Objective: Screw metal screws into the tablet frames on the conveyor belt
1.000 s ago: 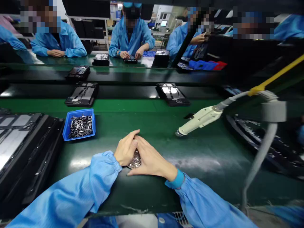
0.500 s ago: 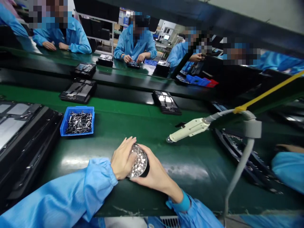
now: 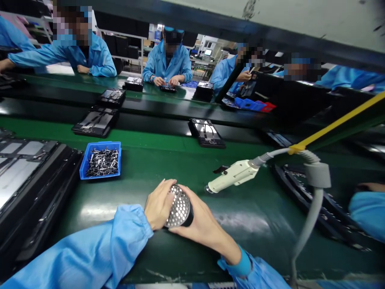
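A round black container with a metal top dotted by rows of holes or bright spots point(image 3: 179, 207) is held just above the green work surface, its top tilted toward me. My left hand point(image 3: 159, 204) is wrapped round its left side, with the thumb over the top's edge. From the right, my right hand point(image 3: 200, 218) grips the dark side wall. Both hands are closed on the container. Whether the bright spots are holes or small parts sitting in them, I cannot tell. Farther left stands a blue bin point(image 3: 85, 162) heaped with small metal parts point(image 3: 104, 161).
A pale electric screwdriver point(image 3: 233, 176) hangs at the right on a grey cable point(image 3: 308, 224). Stacked black device panels point(image 3: 39, 172) fill the left. Another black device point(image 3: 207, 133) lies ahead, and dark strips point(image 3: 313, 200) lie at right. Co-workers in blue point(image 3: 168, 60) sit opposite.
The container's top showed scattered shiny bits before; now its spots form an even pattern. Both hands keep their hold. The view has shifted slightly, and a co-worker at far left has stretched out an arm.
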Available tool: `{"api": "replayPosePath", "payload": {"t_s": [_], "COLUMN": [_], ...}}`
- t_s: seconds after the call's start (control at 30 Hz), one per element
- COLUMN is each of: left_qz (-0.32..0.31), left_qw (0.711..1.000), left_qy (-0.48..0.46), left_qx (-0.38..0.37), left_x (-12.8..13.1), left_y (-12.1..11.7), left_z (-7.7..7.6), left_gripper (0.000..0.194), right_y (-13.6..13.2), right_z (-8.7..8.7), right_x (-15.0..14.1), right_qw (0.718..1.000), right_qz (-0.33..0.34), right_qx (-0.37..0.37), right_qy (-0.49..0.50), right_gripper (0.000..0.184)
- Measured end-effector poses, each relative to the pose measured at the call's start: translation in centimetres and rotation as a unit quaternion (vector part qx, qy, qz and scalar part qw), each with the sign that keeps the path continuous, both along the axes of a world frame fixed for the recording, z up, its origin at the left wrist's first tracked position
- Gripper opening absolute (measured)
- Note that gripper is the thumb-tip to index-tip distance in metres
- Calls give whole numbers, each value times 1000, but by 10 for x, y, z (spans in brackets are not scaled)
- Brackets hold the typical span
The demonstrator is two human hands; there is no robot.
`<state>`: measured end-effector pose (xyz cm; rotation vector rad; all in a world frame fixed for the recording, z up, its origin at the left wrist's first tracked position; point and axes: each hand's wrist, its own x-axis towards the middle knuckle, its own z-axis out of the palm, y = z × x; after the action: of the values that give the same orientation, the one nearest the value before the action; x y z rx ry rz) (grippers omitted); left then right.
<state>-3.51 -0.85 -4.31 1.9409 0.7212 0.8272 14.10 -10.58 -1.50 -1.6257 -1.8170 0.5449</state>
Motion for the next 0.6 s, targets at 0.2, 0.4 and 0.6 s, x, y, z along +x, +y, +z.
{"api": "replayPosePath", "payload": {"t_s": [0.2, 0.4, 0.6], "left_qz": [-23, -80, -96], "left_qw": [1000, 996, 988], "left_qy": [17, 37, -118], "left_qx": [11, 19, -24], "left_x": [12, 12, -4], "left_y": [18, 27, 30], "left_z": [0, -2, 5], "left_gripper": [71, 79, 78], "right_y": [8, 5, -7], "right_z": [-5, -27, -34], "right_x": [4, 10, 23], "right_qw": [999, 999, 999], "right_qz": [-43, -36, -11], "right_qx": [-3, -7, -21], "right_qy": [21, 0, -25], "right_gripper": [111, 123, 132]}}
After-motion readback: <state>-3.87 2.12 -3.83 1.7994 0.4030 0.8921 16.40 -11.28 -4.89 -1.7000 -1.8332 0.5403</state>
